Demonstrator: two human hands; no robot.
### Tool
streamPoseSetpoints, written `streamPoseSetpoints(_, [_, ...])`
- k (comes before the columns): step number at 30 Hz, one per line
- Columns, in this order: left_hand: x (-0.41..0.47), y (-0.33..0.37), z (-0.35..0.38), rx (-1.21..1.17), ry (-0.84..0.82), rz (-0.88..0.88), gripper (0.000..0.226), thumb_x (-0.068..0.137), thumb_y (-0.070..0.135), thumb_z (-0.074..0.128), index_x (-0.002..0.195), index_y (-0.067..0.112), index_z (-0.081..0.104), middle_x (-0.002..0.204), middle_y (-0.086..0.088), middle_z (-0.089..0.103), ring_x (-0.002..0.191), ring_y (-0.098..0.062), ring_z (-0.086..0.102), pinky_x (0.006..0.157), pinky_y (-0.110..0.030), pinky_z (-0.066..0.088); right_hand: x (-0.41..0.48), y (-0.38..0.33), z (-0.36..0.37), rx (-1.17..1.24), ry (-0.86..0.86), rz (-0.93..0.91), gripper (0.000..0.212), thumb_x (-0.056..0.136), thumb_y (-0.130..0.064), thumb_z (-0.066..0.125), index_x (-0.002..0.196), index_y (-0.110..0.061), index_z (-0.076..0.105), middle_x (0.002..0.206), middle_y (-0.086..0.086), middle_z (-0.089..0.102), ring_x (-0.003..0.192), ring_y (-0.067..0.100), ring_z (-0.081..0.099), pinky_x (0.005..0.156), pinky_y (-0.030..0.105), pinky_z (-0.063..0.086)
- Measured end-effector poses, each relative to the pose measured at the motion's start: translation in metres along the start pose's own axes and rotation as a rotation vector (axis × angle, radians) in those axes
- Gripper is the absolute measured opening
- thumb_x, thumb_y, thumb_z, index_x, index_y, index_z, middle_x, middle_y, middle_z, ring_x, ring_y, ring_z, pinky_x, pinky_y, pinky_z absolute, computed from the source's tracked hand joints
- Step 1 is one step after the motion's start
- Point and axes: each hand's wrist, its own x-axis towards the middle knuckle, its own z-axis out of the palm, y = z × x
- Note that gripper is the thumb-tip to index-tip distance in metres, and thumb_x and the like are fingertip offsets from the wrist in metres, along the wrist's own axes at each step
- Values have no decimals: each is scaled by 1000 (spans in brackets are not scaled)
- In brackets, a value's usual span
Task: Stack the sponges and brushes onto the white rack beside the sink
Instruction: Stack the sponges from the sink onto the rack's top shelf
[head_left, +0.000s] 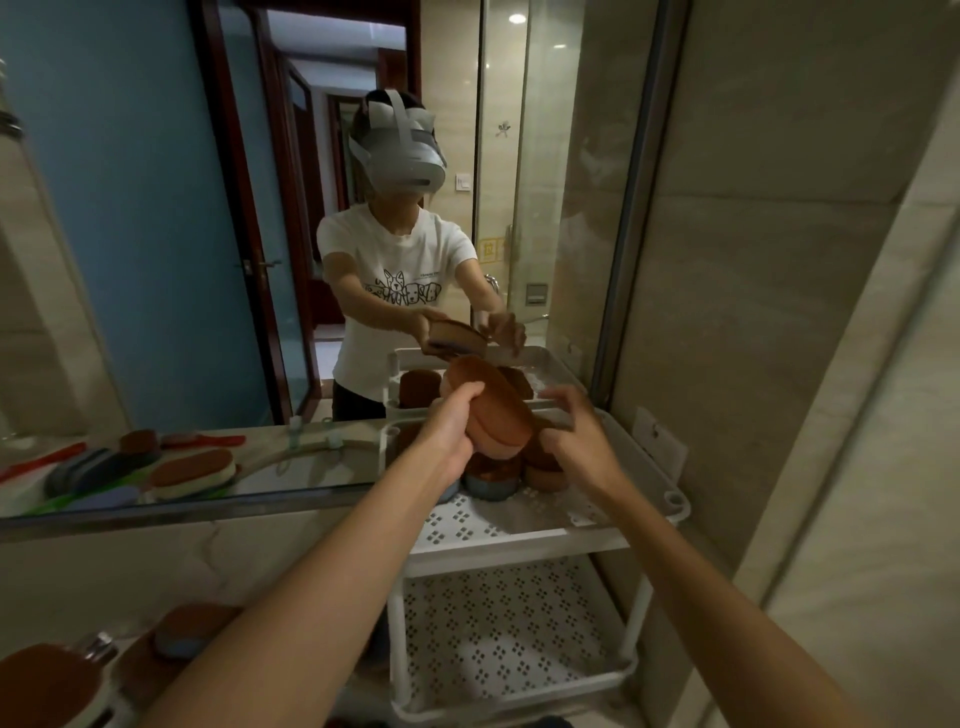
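Over the top shelf of the white rack (519, 540), beside the mirror (156, 208), I grip a tilted brown sponge (496, 410) in my left hand (452, 423). My right hand (571, 441) hovers with fingers spread, holding nothing. Stacked sponges (545, 470) crowd the shelf's back edge, and a marble wall (779, 260) stands to the right.

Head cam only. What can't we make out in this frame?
1. The stacked sponges on the white rack top shelf, head view: held sponge, left hand and right hand cover most; count unclear.
2. Right fingertips: contact with held sponge or stack unclear, angle hides it.
3. The counter sponges, lower left: cut by frame edge, crossed by left forearm, dim.
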Motion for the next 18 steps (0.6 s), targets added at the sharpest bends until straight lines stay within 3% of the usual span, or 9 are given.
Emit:
streamPoseSetpoints(3, [3,-8,22,71,-21,-22,42,94,18,51,134,6,45,128,-20,59,117,-31,58,100,-42,47,-15,-3,-7,-91,-167,-66,54,78,-7,64,124,-19,38,102,-11,48,92,4,54,75,14,44])
streamPoseSetpoints(6, [0,-18,39,137,-110,-101,40,98,22,45,135,7,45,131,-17,57,120,-31,55,95,-39,46,-12,9,-13,-127,-58,-23,47,82,-22,68,118,-25,37,112,-4,49,103,14,53,81,22,47])
streamPoseSetpoints(8, [1,-25,43,293,-139,-42,37,99,27,39,129,9,50,129,-15,58,121,-30,55,97,-38,44,-8,18,-18,-55,72,66,43,81,-43,66,111,-26,40,113,-2,54,102,17,57,85,32,51])
streamPoseSetpoints(9, [3,-27,42,446,-118,55,36,100,28,37,125,9,53,127,-16,59,120,-30,54,98,-38,44,-6,22,-19,-24,140,100,47,79,-53,64,111,-25,43,112,-1,56,101,18,59,85,34,51])
streamPoseSetpoints(11, [8,-34,34,969,-88,297,36,99,29,34,128,13,50,132,-16,54,124,-30,49,103,-39,39,1,30,-23,-22,241,141,56,77,-64,59,115,-24,48,112,1,61,101,19,61,83,33,51])
streamPoseSetpoints(14, [15,-52,20,1782,-247,317,56,97,47,28,149,30,16,159,-11,10,147,-33,7,117,-51,7,8,36,-26,-212,209,224,62,82,-70,44,125,-25,49,119,1,61,106,20,59,92,35,48])
streamPoseSetpoints(16, [16,-60,15,1968,-283,282,63,95,55,25,150,34,1,160,-7,-8,147,-33,-9,117,-53,-4,13,37,-25,-338,180,248,61,88,-66,37,132,-24,45,129,4,56,115,24,55,97,36,43])
streamPoseSetpoints(18, [17,-61,13,1997,-266,308,62,96,53,24,150,34,-1,160,-8,-9,147,-34,-8,117,-53,-4,17,39,-23,-435,158,258,62,91,-62,33,140,-24,37,141,7,47,127,27,47,106,39,38])
